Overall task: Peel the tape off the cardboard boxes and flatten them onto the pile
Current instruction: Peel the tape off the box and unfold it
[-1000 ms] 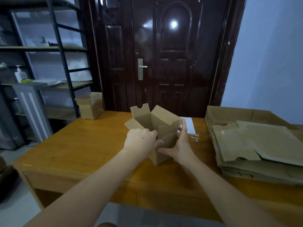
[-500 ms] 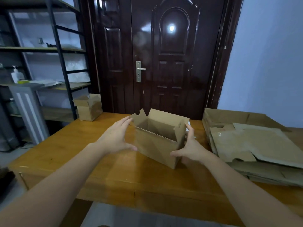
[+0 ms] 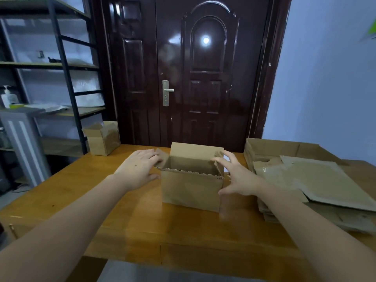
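Note:
A small brown cardboard box [image 3: 191, 190] stands upright in the middle of the wooden table [image 3: 101, 200], its top open and its flaps up. My left hand [image 3: 138, 169] lies with straight fingers against the box's left flap. My right hand [image 3: 238, 176] is spread beside the right flap, fingers extended and touching it. A pile of flattened cardboard [image 3: 317, 180] lies on the table to the right. A second open box [image 3: 102, 139] stands at the table's far left corner.
A dark wooden door [image 3: 193, 78] is right behind the table. Metal shelving [image 3: 67, 78] with a pump bottle [image 3: 8, 97] stands at the left. A white sheet [image 3: 225, 169] peeks out behind my right hand. The table's front edge is close to me.
The box has been turned from tilted and corner-on to upright and square to me. My hands let go of it and now rest flat at its two side flaps.

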